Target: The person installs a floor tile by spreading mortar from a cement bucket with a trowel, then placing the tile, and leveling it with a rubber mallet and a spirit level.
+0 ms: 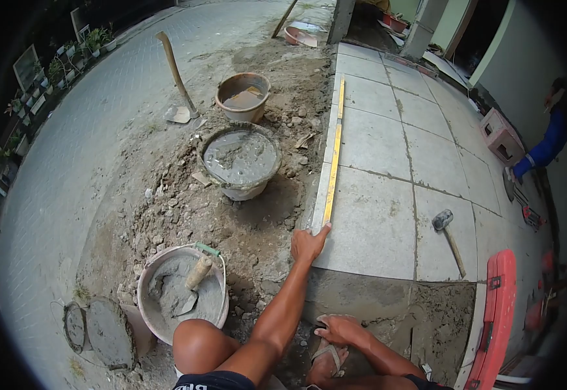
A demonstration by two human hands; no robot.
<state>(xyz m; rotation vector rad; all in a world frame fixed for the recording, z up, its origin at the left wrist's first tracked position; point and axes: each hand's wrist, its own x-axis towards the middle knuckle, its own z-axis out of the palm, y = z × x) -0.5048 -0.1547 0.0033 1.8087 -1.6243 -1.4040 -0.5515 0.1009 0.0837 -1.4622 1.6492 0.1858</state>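
My left hand (309,245) is closed at the near end of a long yellow level (334,166), its index finger stretched along the bar. The level lies lengthwise along the left edge of the pale floor tiles (371,224). My right hand (340,329) is low over the grey mortar bed (358,292), beside my sandalled foot (327,361). Its fingers and thumb are apart, with nothing visible between them. A mallet (449,240) with a dark head and wooden handle rests on the tiles to the right.
To the left stand a bucket of mortar (160,318) with a trowel (189,303), a mortar-filled basin (241,188) and a basin of water (244,112). A hoe (178,78) stands behind. At right are a red case (501,305), a pink stool (503,136) and another person's blue sleeve (550,146).
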